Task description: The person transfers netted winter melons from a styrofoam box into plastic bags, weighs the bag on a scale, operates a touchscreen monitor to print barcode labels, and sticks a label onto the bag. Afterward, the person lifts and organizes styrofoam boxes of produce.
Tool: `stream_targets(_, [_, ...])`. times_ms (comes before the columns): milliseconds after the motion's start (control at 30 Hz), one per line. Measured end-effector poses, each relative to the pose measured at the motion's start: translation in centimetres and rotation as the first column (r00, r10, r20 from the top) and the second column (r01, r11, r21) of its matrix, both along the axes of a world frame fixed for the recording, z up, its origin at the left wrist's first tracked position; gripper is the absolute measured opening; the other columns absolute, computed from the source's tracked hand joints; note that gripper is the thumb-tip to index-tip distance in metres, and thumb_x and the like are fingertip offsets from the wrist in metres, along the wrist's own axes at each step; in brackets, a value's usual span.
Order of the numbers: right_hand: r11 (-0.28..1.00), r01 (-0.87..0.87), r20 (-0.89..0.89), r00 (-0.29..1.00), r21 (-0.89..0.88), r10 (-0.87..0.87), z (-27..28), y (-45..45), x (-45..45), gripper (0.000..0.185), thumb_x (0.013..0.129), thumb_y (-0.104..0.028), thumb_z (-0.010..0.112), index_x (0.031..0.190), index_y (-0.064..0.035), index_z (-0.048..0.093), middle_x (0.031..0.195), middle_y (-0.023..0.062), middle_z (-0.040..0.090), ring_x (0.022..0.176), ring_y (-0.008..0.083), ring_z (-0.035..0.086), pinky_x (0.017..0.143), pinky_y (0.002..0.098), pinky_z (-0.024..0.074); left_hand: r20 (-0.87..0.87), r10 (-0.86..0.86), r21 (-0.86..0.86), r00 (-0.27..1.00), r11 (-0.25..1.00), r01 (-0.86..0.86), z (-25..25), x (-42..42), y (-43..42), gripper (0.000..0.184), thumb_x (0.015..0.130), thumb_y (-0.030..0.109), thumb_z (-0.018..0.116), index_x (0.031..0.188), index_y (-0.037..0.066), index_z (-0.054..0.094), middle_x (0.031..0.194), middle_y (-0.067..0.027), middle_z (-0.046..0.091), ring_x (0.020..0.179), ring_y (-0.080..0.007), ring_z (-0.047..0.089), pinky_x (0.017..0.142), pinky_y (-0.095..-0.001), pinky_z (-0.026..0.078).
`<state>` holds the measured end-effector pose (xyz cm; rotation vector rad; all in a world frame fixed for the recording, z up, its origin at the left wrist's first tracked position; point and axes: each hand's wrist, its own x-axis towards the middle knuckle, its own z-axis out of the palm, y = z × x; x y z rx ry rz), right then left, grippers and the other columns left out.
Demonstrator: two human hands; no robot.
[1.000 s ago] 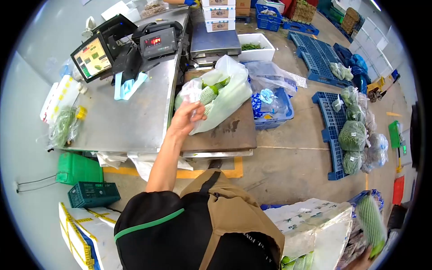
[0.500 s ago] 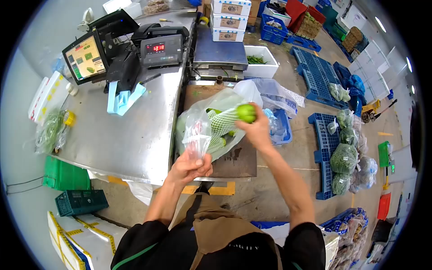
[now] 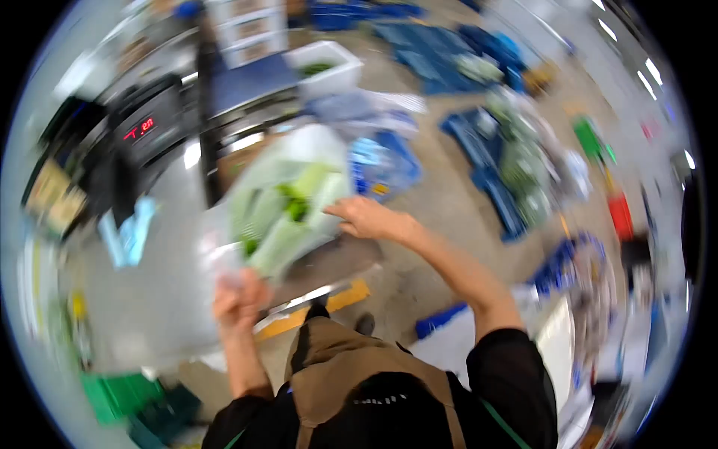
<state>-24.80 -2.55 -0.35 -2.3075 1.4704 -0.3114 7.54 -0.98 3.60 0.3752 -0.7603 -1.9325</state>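
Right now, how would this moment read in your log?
left hand: gripping plastic bag by its near edge; right hand: at bag's right side, hold unclear; green produce: inside bag; image: blurred

Lt-blue strip [image 3: 129,233] on counter [image 3: 149,307], wht box [image 3: 340,77] w/ greens [image 3: 315,69], grn crate [image 3: 116,396], red bin [image 3: 620,215], bagged veg [image 3: 525,172] on blue pallet [image 3: 492,185]

The translucent bag [image 3: 329,142] is milky white, the vegetables [image 3: 280,243] in it pale green with brighter green ends. Silver-grey marks the counter [image 3: 149,314] at left, where a strip [image 3: 136,228] shows light blue and a display [image 3: 138,129] glows red. The apron [image 3: 336,344] is tan, the right sleeve [image 3: 512,367] black with a green stripe, the floor tape [image 3: 349,293] yellow-orange.
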Motion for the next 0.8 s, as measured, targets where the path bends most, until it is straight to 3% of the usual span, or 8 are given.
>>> stream_targets(67, [0.969, 0.065, -0.087, 0.992, -0.240, -0.088, 5.7, 6.3, -4.9, 0.048, 0.077, -0.013, 0.062, 0.122, -0.0052, 0.049, 0.095, 0.0165, 0.055, 0.085, 0.0351, 0.057, 0.075, 0.0443, 0.0474, -0.148, -0.035, 0.335, 0.988, 0.938, 0.083, -1.7, 3.2, -0.6, 0.023, 0.079, 0.019, 0.064, 0.077, 0.009, 0.043, 0.060, 0.0004, 0.036, 0.043, -0.0077, 0.028, 0.044, -0.0216, 0.037])
stream_targets(200, [0.782, 0.464, -0.045, 0.849, -0.416, -0.527, 16.9, 23.3, -14.7, 0.038, 0.081, -0.012, 0.060, 0.118, -0.0040, 0.054, 0.108, 0.0161, 0.060, 0.095, 0.0309, 0.059, 0.082, 0.0394, 0.0490, -0.290, -0.198, 0.167, 0.936, 0.953, 0.253, -1.0, 2.5, -2.2, 0.020, 0.084, 0.009, 0.058, 0.079, -0.003, 0.042, 0.066, -0.0015, 0.033, 0.052, -0.0113, 0.028, 0.057, -0.0231, 0.037])
stream_targets(333, [0.106, 0.940, 0.238, 0.189, -0.323, -0.953, 22.0, 45.8, -17.8, 0.031, 0.085, -0.011, 0.060, 0.114, -0.0012, 0.058, 0.095, 0.0119, 0.066, 0.084, 0.0179, 0.064, 0.077, 0.0297, 0.0505, -0.321, -0.452, -0.062, 0.833, 0.887, 0.457, -0.5, 0.1, -2.2, 0.016, 0.086, 0.005, 0.056, 0.088, -0.003, 0.042, 0.072, -0.0037, 0.036, 0.062, -0.0127, 0.031, 0.066, -0.0284, 0.034])
stream_targets(433, [-0.181, 0.903, -0.011, -0.201, -0.390, -0.979, 17.1, 62.4, -18.7, 0.028, 0.075, -0.009, 0.058, 0.102, 0.0007, 0.062, 0.080, 0.0156, 0.066, 0.073, 0.0229, 0.064, 0.068, 0.0317, 0.0503, -0.229, -0.129, 0.106, 0.965, 0.982, 0.156, 1.7, -3.2, 2.2, 0.022, 0.080, 0.009, 0.061, 0.067, 0.009, 0.042, 0.065, -0.0044, 0.040, 0.057, -0.0161, 0.039, 0.057, -0.0311, 0.039])
stream_targets(567, [-0.208, 0.940, -0.277, -0.283, -0.272, -0.918, 0.4, 77.3, -18.9, 0.030, 0.067, -0.016, 0.066, 0.093, -0.0016, 0.066, 0.082, 0.0173, 0.067, 0.076, 0.0314, 0.065, 0.075, 0.0361, 0.0518, -0.251, -0.230, 0.181, 0.940, 0.943, 0.279, 1.3, -4.0, 1.5, 0.019, 0.082, 0.012, 0.060, 0.071, 0.006, 0.046, 0.065, -0.0052, 0.044, 0.056, -0.0163, 0.042, 0.061, -0.0310, 0.039])
stream_targets(633, [-0.656, 0.688, -0.357, -0.556, 0.310, -0.751, -2.3, 77.1, -17.5, 0.038, 0.066, -0.024, 0.069, 0.092, 0.0044, 0.065, 0.094, 0.0240, 0.065, 0.090, 0.0331, 0.063, 0.080, 0.0380, 0.0507, -0.259, -0.221, 0.194, 0.940, 0.942, 0.275, 1.5, -3.9, 2.0, 0.018, 0.082, 0.015, 0.060, 0.073, 0.005, 0.048, 0.066, -0.0057, 0.046, 0.056, -0.0171, 0.043, 0.062, -0.0314, 0.040])
stream_targets(700, [-0.627, 0.772, -0.347, -0.563, 0.103, -0.750, -9.8, 78.9, -16.9, 0.054, 0.064, -0.034, 0.075, 0.091, 0.0113, 0.061, 0.092, 0.0261, 0.065, 0.086, 0.0356, 0.064, 0.074, 0.0402, 0.0523, -0.206, -0.243, 0.164, 0.948, 0.946, 0.278, 0.9, -3.3, 1.5, 0.017, 0.084, 0.013, 0.059, 0.077, 0.004, 0.047, 0.068, -0.0051, 0.044, 0.059, -0.0159, 0.041, 0.065, -0.0314, 0.039])
stream_targets(800, [-0.742, 0.621, -0.298, -0.680, 0.251, -0.670, -15.6, 77.8, -16.6, 0.069, 0.063, -0.037, 0.077, 0.108, 0.0108, 0.054, 0.111, 0.0283, 0.058, 0.104, 0.0366, 0.058, 0.089, 0.0399, 0.0479, -0.129, -0.244, 0.111, 0.961, 0.960, 0.259, -1.2, -1.8, -1.1, 0.015, 0.086, 0.010, 0.057, 0.082, 0.002, 0.045, 0.073, -0.0041, 0.040, 0.063, -0.0140, 0.038, 0.068, -0.0314, 0.037])
